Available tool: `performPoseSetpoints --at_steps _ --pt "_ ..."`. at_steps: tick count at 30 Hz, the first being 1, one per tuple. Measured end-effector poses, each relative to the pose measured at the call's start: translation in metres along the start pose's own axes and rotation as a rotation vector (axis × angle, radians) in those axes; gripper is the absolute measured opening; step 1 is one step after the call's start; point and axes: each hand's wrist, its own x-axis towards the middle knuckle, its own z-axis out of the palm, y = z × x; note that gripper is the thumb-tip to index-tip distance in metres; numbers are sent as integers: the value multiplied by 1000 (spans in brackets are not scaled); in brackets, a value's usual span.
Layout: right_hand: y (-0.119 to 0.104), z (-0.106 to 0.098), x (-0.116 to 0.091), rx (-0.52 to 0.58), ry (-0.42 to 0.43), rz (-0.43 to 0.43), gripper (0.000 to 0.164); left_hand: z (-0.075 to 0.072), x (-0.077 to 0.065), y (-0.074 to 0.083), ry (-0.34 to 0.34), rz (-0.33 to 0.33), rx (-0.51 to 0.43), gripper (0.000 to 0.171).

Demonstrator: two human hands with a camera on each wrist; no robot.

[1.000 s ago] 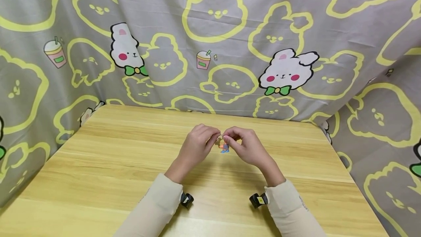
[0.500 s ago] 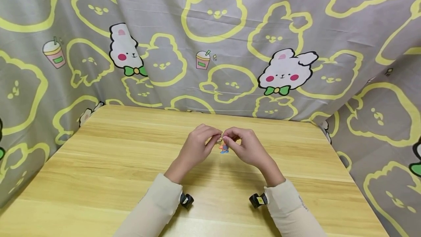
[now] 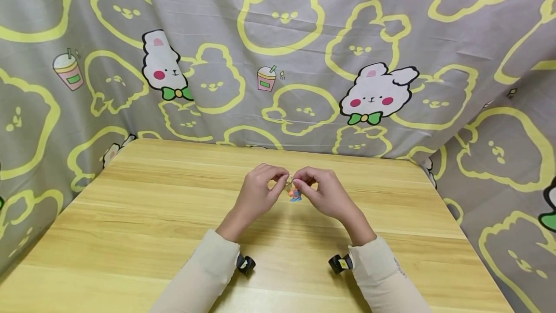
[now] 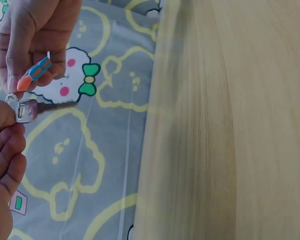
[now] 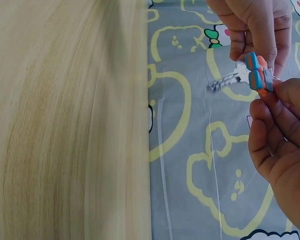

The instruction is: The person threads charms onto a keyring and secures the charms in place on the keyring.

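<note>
Two forearms angle inward over a wooden table [image 3: 152, 216]. Left wrist camera [image 3: 246, 265] has a white label, unreadable; left hand [image 3: 259, 191], fingers bent, pinches a metal ring [image 4: 12, 95] with a key [image 4: 27, 111]; orange-and-blue charm [image 3: 296, 194] hangs below right fingertips; right hand [image 3: 324, 192], curled, pinches the ring's charm side; right wrist camera [image 3: 340, 264] has a yellow label; sleeve print [image 3: 399, 265] too small to read.

A toy figurine [image 3: 296, 195] is held above a table [image 3: 130, 216], a person's left hand [image 3: 260, 187] to its left, right hand [image 3: 326, 192] to its right, a key [image 4: 27, 111] just beside it, wrist cameras [image 3: 246, 265] before it, a fabric curtain [image 3: 299, 74] behind.
</note>
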Motion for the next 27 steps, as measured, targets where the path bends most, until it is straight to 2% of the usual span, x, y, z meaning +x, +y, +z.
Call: performPoseSetpoints --at_steps 11,17,23,27 --pt "-1 -1 0 -1 6 -15 10 0 2 1 -39 22 -32 7" --pt "-3 -2 2 -9 11 -19 10 1 1 0 -18 -4 -53 6" --pt "-3 -1 2 -2 -11 -16 10 2 1 1 26 -65 -73 8" --pt "-3 -2 2 -4 -8 -25 10 1 2 3 28 -57 -57 7"
